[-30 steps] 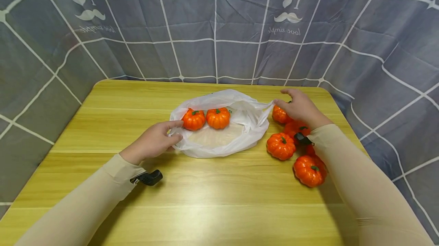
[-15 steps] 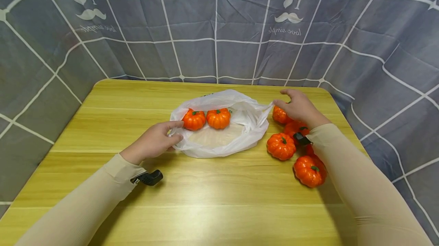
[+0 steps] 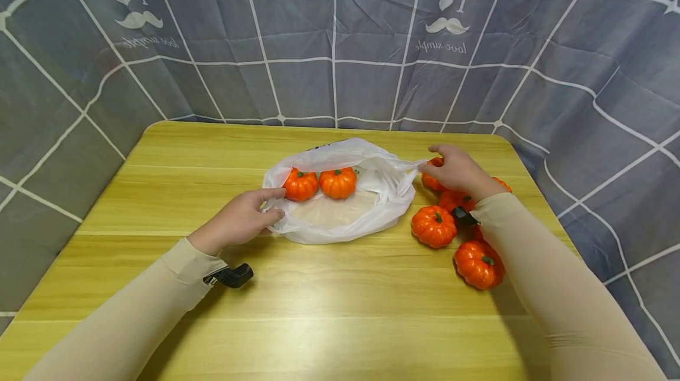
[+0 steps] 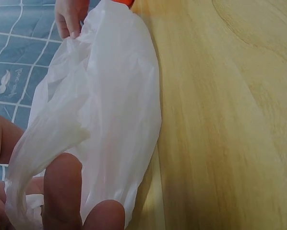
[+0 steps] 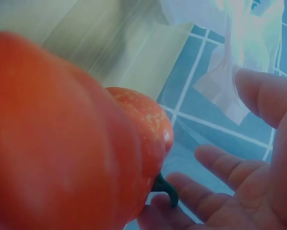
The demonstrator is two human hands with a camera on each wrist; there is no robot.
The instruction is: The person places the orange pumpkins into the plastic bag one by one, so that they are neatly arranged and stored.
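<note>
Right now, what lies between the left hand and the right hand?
The open white plastic bag, with two orange pumpkins inside; the head view shows it.

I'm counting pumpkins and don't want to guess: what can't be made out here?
Head view: the exact number of loose pumpkins; the right hand and sleeve hide some.
Head view: the print on the bag; too small to read.
Left wrist view: the bag's contents; its white side hides them.
Right wrist view: the nearest pumpkin; the picture's edge cuts it off.

Screened-off workspace: checked curtain [image 3: 372, 20], wood-grain table [image 3: 340, 298]
</note>
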